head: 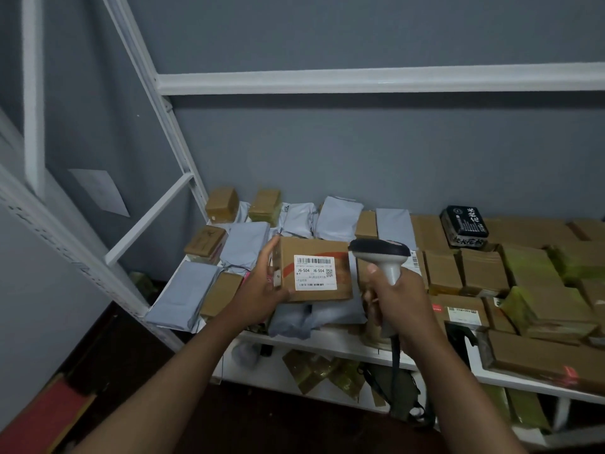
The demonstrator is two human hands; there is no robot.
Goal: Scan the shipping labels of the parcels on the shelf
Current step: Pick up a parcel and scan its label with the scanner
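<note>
Cardboard parcel [314, 268] being held up over shelf [327, 342] by L hand [262, 290], fingers curled round its left end, thumb on top edge. Shipping label [315, 272] being faced toward camera, long axis running left-right. Scanner [381, 257] being gripped by R hand [397, 299], fingers wrapped round handle. Scanner head just right of parcel, level w/ label but seemingly aimed past it; prob. needs turning toward label before scan.
</note>
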